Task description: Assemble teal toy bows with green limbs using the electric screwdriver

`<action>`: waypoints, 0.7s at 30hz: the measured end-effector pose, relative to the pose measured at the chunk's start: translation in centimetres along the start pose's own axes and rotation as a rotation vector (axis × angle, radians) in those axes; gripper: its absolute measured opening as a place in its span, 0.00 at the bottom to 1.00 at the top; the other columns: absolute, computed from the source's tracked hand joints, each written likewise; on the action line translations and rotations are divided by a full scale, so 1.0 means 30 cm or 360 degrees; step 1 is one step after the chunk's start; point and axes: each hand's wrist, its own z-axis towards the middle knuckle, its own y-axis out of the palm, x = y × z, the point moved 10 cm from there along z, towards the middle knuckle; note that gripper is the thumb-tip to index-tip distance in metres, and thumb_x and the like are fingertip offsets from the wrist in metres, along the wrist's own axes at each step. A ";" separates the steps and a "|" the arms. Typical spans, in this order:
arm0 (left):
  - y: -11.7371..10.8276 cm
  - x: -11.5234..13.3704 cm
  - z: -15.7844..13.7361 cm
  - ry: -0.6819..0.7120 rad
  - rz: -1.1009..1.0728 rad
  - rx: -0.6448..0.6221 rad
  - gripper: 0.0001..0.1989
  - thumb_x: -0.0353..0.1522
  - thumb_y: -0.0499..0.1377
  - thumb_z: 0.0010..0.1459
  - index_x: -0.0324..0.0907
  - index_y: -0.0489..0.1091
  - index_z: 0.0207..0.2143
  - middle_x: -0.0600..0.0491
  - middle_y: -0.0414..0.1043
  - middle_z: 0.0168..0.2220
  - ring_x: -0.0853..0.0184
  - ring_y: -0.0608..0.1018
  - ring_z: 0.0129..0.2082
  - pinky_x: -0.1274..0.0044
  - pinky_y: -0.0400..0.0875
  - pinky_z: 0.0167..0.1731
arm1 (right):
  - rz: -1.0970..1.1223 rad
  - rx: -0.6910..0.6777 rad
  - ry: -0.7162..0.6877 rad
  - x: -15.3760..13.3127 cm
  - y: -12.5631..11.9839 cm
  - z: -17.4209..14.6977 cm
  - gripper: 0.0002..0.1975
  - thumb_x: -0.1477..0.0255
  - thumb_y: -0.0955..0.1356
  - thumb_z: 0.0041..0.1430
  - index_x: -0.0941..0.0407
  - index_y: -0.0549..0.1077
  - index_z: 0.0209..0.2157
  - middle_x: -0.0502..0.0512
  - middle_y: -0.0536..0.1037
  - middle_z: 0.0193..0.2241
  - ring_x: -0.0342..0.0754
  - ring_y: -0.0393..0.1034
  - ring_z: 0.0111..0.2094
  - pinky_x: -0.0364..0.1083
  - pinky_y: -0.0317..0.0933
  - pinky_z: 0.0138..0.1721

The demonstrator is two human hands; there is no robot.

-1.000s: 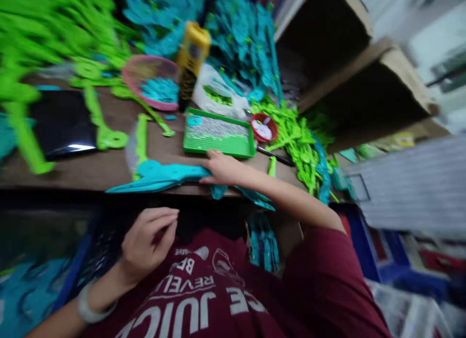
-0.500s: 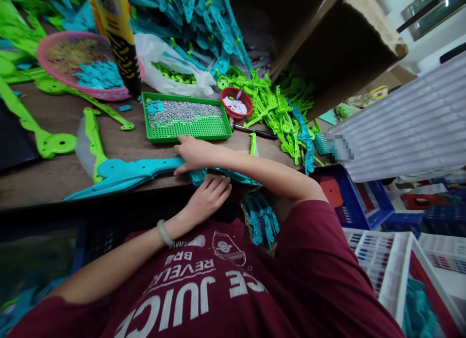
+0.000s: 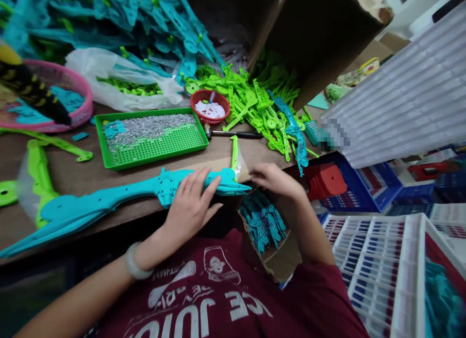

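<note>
A long turquoise plastic part (image 3: 105, 198), shaped like a toy bow with a thicker middle, lies along the table's front edge. Across its right half rests my left hand (image 3: 191, 202), fingers stretched out and thumb apart, touching it from above. My right hand (image 3: 276, 180) is just beyond the part's right tip, fingers curled together; whatever is in them is hidden. A thin light-green piece (image 3: 234, 151) stands up behind that tip, beside a clear plastic piece. Below the table edge, a cardboard box (image 3: 286, 253) contains turquoise parts (image 3: 262, 221).
Behind lies a green tray (image 3: 156, 158) of small metal pieces, with a hammer (image 3: 236, 134) and red basket (image 3: 210, 120) beside it. A pile of light-green parts (image 3: 251, 105) sits farther back. A yellow-and-black tool (image 3: 32, 88) hangs at left; white crates (image 3: 367, 260) stand right.
My right hand has left the turquoise part and moved right, past its tip. My left hand has risen from below the edge onto the part. The view has shifted.
</note>
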 end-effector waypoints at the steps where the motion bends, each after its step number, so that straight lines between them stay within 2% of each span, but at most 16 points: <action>1: 0.032 -0.008 0.038 -0.0007 -0.0005 -0.0114 0.34 0.40 0.61 0.63 0.33 0.57 0.65 0.30 0.60 0.64 0.42 0.64 0.64 0.53 0.60 0.61 | 0.0182 0.0088 -0.0091 0.008 0.045 -0.018 0.07 0.77 0.67 0.62 0.61 0.75 0.41 0.57 0.77 0.35 0.47 0.71 0.36 0.44 0.63 0.40; 3: 0.105 -0.018 0.093 0.0050 -0.0041 -0.0320 0.41 0.44 0.61 0.61 0.32 0.50 0.67 0.31 0.65 0.60 0.43 0.67 0.61 0.50 0.58 0.61 | 0.0479 0.0342 -0.0253 0.010 0.113 -0.044 0.08 0.75 0.65 0.65 0.59 0.75 0.44 0.58 0.76 0.39 0.47 0.71 0.41 0.46 0.65 0.43; 4: 0.134 -0.023 0.108 0.0087 -0.0068 -0.0380 0.42 0.45 0.61 0.61 0.32 0.49 0.68 0.32 0.68 0.57 0.44 0.70 0.58 0.51 0.60 0.60 | 0.0584 0.0483 -0.0304 0.011 0.135 -0.055 0.08 0.74 0.65 0.67 0.58 0.74 0.44 0.58 0.76 0.40 0.48 0.71 0.42 0.47 0.65 0.44; 6: 0.166 -0.034 0.114 0.0142 -0.0104 -0.0412 0.42 0.47 0.60 0.62 0.34 0.48 0.68 0.35 0.71 0.52 0.47 0.74 0.52 0.56 0.68 0.53 | 0.0705 0.0729 -0.0371 0.015 0.160 -0.074 0.08 0.72 0.64 0.68 0.57 0.75 0.44 0.58 0.75 0.39 0.48 0.70 0.42 0.48 0.66 0.45; 8: 0.160 -0.040 0.101 0.0178 -0.0088 -0.0354 0.42 0.48 0.60 0.62 0.35 0.46 0.68 0.36 0.71 0.50 0.48 0.75 0.48 0.60 0.72 0.46 | 0.0733 0.0862 -0.0470 0.003 0.165 -0.083 0.09 0.69 0.66 0.67 0.57 0.75 0.45 0.58 0.74 0.39 0.49 0.69 0.43 0.50 0.65 0.47; 10: 0.132 -0.035 0.083 0.0220 -0.0059 -0.0280 0.44 0.47 0.61 0.61 0.37 0.43 0.69 0.37 0.70 0.48 0.49 0.75 0.46 0.61 0.72 0.43 | 0.0709 0.0854 -0.0612 -0.027 0.162 -0.076 0.13 0.66 0.68 0.66 0.57 0.74 0.48 0.60 0.74 0.42 0.50 0.67 0.45 0.53 0.63 0.50; 13: 0.084 -0.016 0.069 0.0287 -0.0042 -0.0188 0.48 0.44 0.64 0.59 0.40 0.40 0.70 0.37 0.69 0.47 0.49 0.74 0.45 0.61 0.72 0.42 | 0.0687 0.0684 -0.0841 -0.086 0.164 -0.050 0.15 0.65 0.67 0.66 0.60 0.74 0.49 0.63 0.74 0.47 0.51 0.64 0.49 0.54 0.60 0.55; 17: 0.036 0.002 0.071 0.0368 0.0011 -0.0075 0.52 0.42 0.68 0.55 0.40 0.39 0.71 0.38 0.69 0.45 0.51 0.75 0.43 0.61 0.73 0.40 | 0.0721 0.0584 -0.0963 -0.133 0.162 -0.021 0.13 0.65 0.65 0.68 0.61 0.74 0.45 0.61 0.76 0.44 0.50 0.63 0.47 0.52 0.58 0.55; 21: 0.003 0.004 0.076 0.0353 -0.0061 -0.0036 0.54 0.41 0.71 0.52 0.44 0.40 0.71 0.42 0.69 0.43 0.55 0.75 0.40 0.62 0.74 0.41 | 0.0813 0.0511 -0.1096 -0.168 0.163 -0.014 0.15 0.67 0.64 0.69 0.62 0.70 0.51 0.62 0.76 0.43 0.48 0.64 0.45 0.49 0.59 0.52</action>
